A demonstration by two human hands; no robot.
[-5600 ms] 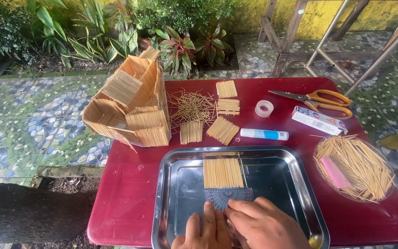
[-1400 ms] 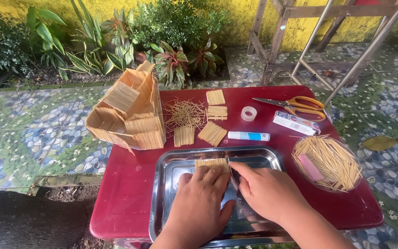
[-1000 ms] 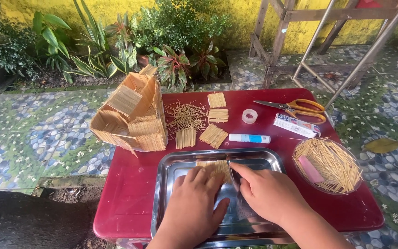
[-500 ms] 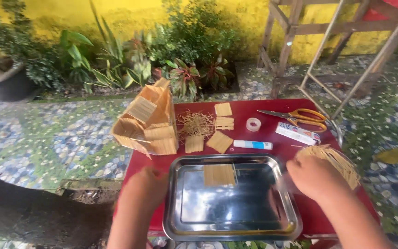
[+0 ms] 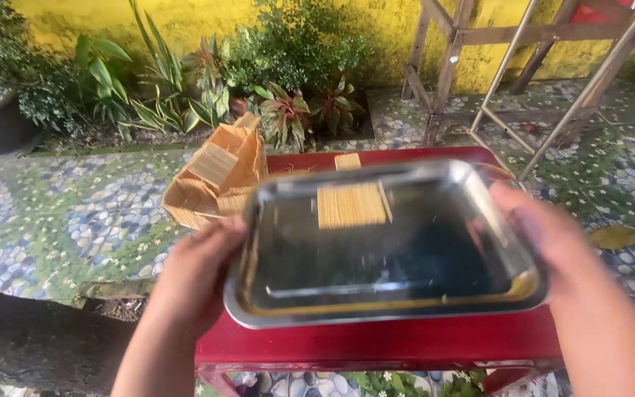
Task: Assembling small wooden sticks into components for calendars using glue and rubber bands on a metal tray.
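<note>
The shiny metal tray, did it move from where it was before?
Yes. The metal tray has come up off the red table, gripped by the left hand and right hand, and now hides the tools behind it.

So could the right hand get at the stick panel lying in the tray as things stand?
Probably not: the right hand grips the raised metal tray by its edge, as does the left hand; the stick panel itself lies uncovered.

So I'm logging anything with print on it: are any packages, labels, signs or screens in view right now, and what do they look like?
None show: the lifted steel tray, held by the left hand and right hand, hides most of the red table.
</note>
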